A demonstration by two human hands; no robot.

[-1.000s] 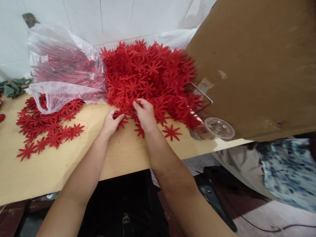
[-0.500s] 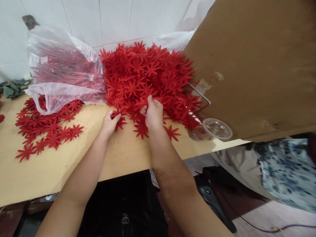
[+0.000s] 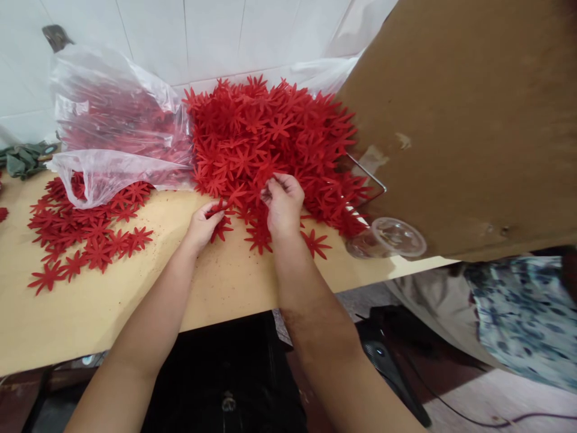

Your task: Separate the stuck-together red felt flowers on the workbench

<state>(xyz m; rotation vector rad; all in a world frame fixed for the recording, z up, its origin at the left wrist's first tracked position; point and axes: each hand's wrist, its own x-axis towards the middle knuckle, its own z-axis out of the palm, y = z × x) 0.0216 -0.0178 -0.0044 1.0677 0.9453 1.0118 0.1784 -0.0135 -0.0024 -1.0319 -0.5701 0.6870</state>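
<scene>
A big heap of red felt star-shaped flowers (image 3: 270, 132) lies against the tiled wall on a pale wooden table (image 3: 225, 282). My right hand (image 3: 283, 204) is at the heap's near edge, fingers pinched on a red flower from the pile. My left hand (image 3: 205, 224) rests beside it on the table, thumb and fingers closed on another red flower (image 3: 219, 211). A single loose flower (image 3: 315, 243) lies just right of my right wrist.
A clear plastic bag (image 3: 112, 132) with more red flowers sits at the left, above a flat spread of flowers (image 3: 85, 231). A brown board (image 3: 464, 120) looms at the right over a clear plastic cup (image 3: 387, 237). Green pieces (image 3: 22, 159) lie far left. Patterned fabric (image 3: 527, 313) lies low right.
My right hand moved up from the table edge into the heap and turned its fingers onto a flower. My left hand shifted only slightly, staying on its flower.
</scene>
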